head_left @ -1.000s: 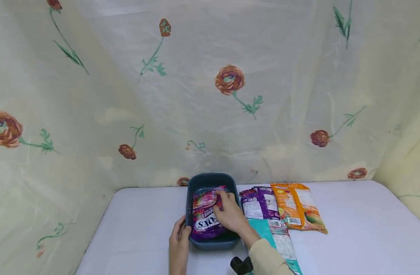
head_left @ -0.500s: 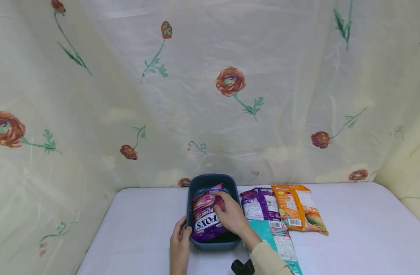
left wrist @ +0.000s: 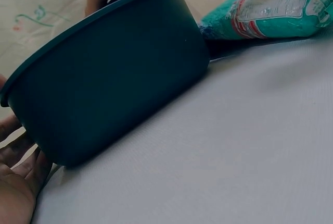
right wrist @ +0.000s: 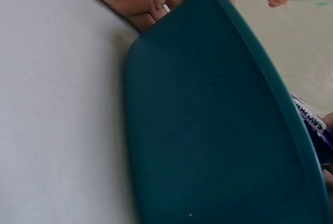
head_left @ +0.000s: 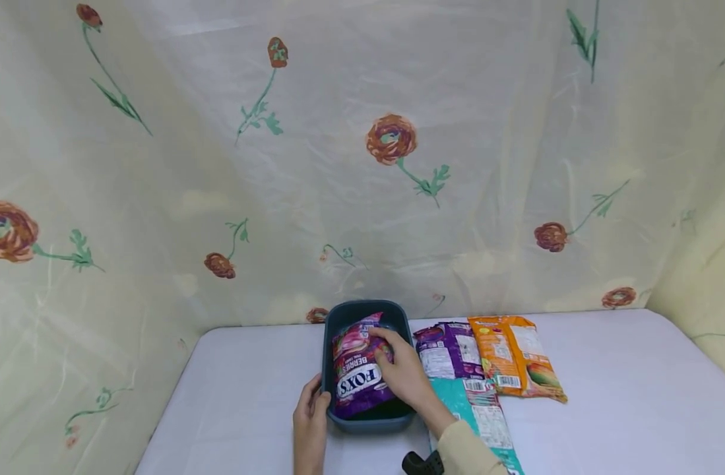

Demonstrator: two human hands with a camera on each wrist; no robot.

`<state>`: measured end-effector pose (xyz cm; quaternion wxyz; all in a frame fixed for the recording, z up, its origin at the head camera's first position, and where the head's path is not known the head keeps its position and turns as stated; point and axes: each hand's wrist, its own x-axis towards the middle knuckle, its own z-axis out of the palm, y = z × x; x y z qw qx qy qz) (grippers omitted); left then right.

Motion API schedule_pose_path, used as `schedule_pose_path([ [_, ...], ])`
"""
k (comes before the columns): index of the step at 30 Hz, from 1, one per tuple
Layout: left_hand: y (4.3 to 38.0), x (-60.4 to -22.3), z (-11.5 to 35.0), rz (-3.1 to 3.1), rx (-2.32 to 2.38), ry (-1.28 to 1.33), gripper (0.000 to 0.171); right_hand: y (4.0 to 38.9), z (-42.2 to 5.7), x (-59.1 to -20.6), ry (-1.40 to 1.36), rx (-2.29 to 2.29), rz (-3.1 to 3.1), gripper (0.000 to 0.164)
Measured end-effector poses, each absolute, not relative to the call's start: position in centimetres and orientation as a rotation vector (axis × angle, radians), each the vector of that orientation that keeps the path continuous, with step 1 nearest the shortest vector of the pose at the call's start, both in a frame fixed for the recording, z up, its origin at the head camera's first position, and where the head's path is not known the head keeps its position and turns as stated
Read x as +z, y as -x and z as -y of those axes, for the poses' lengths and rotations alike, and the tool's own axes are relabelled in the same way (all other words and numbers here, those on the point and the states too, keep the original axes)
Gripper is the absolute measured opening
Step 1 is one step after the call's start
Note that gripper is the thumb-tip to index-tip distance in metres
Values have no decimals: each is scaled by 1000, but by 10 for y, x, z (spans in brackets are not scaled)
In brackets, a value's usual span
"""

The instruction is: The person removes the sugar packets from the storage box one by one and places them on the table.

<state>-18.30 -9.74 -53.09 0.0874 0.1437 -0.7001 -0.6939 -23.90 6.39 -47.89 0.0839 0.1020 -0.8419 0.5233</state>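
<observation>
A dark teal plastic tub (head_left: 371, 427) stands on the white-covered table. My left hand (head_left: 311, 412) grips its left side near the front corner, thumb at the rim and fingers along the outer wall, as the left wrist view shows too. Inside lies a purple Fox's berries candy bag (head_left: 357, 388), tilted, its printed front facing up. Reaching over the tub's right side, my right hand (head_left: 406, 373) holds the bag by its right edge between thumb and fingers. In the right wrist view a corner of the bag (right wrist: 311, 120) shows past the rim; the tub's wall hides the rest.
To the right of the tub lie a purple bag (head_left: 448, 349), a teal bag (head_left: 487, 422) and an orange bag (head_left: 510, 356) with a mango picture. A floral curtain (head_left: 315, 198) hangs behind the table. A black device (head_left: 423, 464) sits at my right wrist.
The candy bag has turned slightly within the tub, its top end swinging left and its right edge lifting. My right hand has shifted a little right with it; the left hand stays put.
</observation>
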Motion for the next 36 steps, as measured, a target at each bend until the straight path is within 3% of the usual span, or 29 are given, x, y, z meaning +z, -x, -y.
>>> schedule_pose_path([
  [36, 184, -531, 95, 2088, -1972, -396, 38, 228, -85, -470, -88, 2082, 2351, 38],
])
